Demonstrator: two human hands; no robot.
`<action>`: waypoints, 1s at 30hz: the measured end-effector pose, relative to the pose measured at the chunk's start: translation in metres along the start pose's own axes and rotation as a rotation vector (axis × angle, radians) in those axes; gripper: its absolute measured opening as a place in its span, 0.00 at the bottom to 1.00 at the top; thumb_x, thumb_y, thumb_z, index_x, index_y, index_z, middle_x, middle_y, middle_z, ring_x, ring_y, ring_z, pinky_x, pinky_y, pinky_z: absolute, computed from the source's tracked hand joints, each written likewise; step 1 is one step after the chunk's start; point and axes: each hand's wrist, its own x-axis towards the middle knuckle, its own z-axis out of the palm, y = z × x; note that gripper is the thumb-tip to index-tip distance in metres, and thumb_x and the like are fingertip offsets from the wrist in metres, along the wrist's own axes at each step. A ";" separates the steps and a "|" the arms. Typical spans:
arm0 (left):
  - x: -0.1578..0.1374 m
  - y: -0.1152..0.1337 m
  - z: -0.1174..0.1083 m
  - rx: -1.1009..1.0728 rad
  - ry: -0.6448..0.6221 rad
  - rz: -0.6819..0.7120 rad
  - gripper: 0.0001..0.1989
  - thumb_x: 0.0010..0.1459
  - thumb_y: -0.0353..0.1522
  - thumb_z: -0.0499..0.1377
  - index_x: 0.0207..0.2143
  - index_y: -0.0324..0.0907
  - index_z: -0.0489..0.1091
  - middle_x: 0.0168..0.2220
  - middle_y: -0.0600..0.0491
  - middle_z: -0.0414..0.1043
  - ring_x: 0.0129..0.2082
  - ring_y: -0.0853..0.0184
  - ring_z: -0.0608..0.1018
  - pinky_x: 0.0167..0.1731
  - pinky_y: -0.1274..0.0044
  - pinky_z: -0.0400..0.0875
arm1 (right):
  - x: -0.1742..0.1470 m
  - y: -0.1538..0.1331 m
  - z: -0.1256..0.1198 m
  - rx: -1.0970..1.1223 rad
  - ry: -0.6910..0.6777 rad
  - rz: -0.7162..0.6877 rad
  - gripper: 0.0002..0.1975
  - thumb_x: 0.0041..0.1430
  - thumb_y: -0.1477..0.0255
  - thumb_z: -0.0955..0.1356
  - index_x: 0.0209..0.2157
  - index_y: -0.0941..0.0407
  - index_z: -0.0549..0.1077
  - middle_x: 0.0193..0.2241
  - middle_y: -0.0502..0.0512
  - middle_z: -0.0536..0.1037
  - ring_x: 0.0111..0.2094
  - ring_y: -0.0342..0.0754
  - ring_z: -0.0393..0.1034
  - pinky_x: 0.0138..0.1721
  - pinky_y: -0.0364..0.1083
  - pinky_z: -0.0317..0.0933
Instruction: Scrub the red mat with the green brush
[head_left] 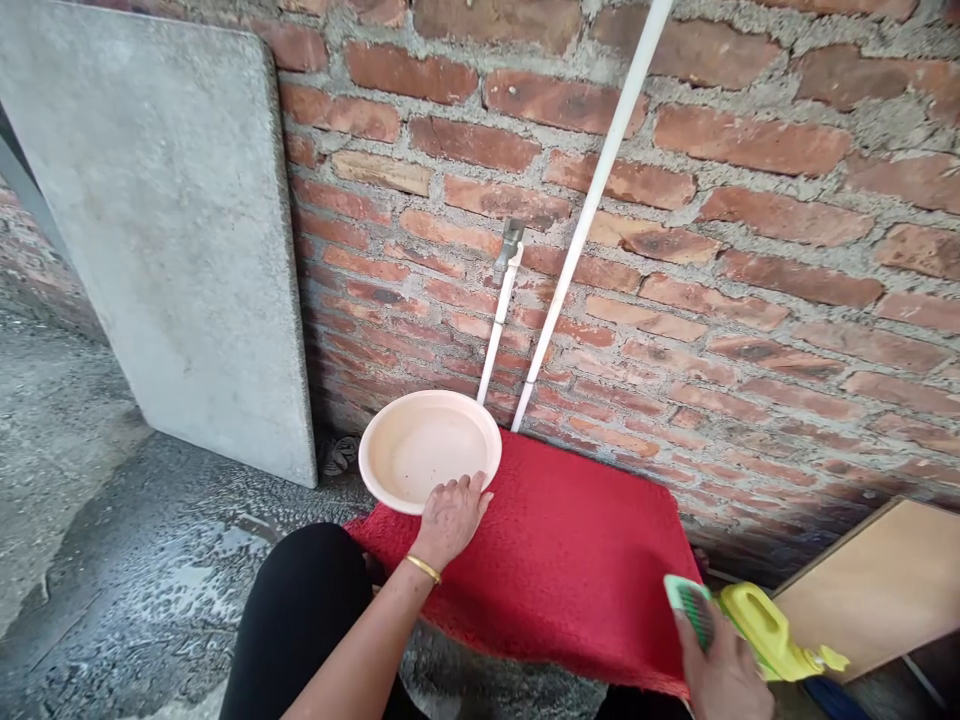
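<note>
A pale pink basin (431,445) sits at the left end of a red cloth (570,560), with some small dark specks inside it. My left hand (454,515) grips the near right part of its rim, fingers bent over the edge; a gold bangle circles the wrist. At the lower right, my right hand (724,665) is closed around a green scrub brush (691,605) held over the cloth's right end, slightly blurred. Just beyond that hand, a yellow jug-like bottle (772,630) with a handle lies tilted, its spout pointing right.
A brick wall (750,280) rises behind the cloth, with white pipes (592,200) and a tap (512,240). A grey slab (172,230) leans at left over wet concrete floor (165,580). A wooden board (877,580) stands at right. My knees are below.
</note>
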 end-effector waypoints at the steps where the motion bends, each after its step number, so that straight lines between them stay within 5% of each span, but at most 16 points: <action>1: 0.000 0.000 0.000 0.002 -0.005 -0.001 0.19 0.71 0.38 0.46 0.58 0.43 0.65 0.40 0.46 0.76 0.38 0.61 0.78 0.38 0.70 0.67 | -0.007 -0.029 0.001 0.073 -0.019 -0.082 0.40 0.59 0.39 0.54 0.53 0.54 0.74 0.36 0.68 0.78 0.33 0.62 0.73 0.35 0.59 0.64; 6: 0.000 -0.001 -0.003 0.035 -0.018 0.021 0.19 0.71 0.38 0.47 0.58 0.42 0.65 0.40 0.46 0.76 0.38 0.60 0.78 0.37 0.70 0.67 | -0.066 -0.181 0.012 0.374 -0.263 -0.457 0.26 0.67 0.49 0.57 0.52 0.48 0.74 0.45 0.59 0.78 0.42 0.54 0.73 0.45 0.53 0.65; 10: -0.001 -0.001 -0.003 0.037 0.007 0.036 0.19 0.71 0.38 0.48 0.59 0.42 0.64 0.40 0.47 0.76 0.38 0.60 0.78 0.38 0.70 0.67 | -0.096 -0.240 0.020 0.357 -0.323 -0.624 0.20 0.68 0.54 0.60 0.55 0.45 0.72 0.47 0.56 0.77 0.44 0.54 0.71 0.47 0.54 0.62; 18: -0.002 0.001 -0.004 0.034 -0.015 0.020 0.19 0.71 0.37 0.48 0.59 0.42 0.64 0.40 0.47 0.75 0.39 0.60 0.78 0.40 0.70 0.67 | -0.071 -0.198 0.029 0.281 -0.253 -0.492 0.26 0.69 0.50 0.56 0.54 0.49 0.72 0.44 0.58 0.77 0.42 0.54 0.70 0.43 0.52 0.60; 25: -0.002 0.001 -0.008 0.015 -0.022 0.011 0.18 0.70 0.36 0.50 0.59 0.42 0.65 0.40 0.47 0.75 0.39 0.60 0.78 0.39 0.69 0.67 | -0.086 -0.217 0.025 0.312 -0.320 -0.562 0.23 0.69 0.51 0.57 0.54 0.46 0.72 0.46 0.55 0.77 0.43 0.52 0.70 0.45 0.51 0.59; 30: -0.003 0.001 -0.005 0.047 -0.001 0.019 0.19 0.70 0.36 0.49 0.60 0.41 0.64 0.40 0.47 0.76 0.39 0.60 0.78 0.40 0.69 0.67 | -0.062 -0.191 0.027 0.214 -0.232 -0.470 0.30 0.69 0.48 0.53 0.52 0.49 0.74 0.44 0.59 0.78 0.40 0.54 0.70 0.41 0.52 0.59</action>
